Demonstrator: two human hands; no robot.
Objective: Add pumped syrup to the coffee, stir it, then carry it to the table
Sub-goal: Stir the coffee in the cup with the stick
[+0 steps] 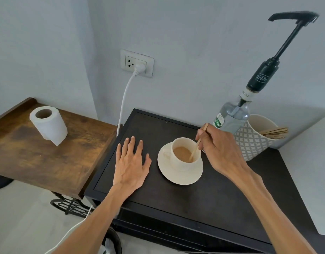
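Stirring in progress, item by item. Wooden stirrer (198, 143): pinched between closed fingers of the right hand (222, 151), lower end dipped in the coffee. Cup (183, 154): seated on saucer (180, 175), mid-top of the dark cabinet (204, 202). Left hand (132, 164): laid flat, fingers spread, nothing held, apparently for bracing. Syrup bottle (233, 116): stood behind, pump raised.

We see a home coffee corner: a syrup bottle (231, 116), a wall socket (137, 63) and a paper roll (49, 124).
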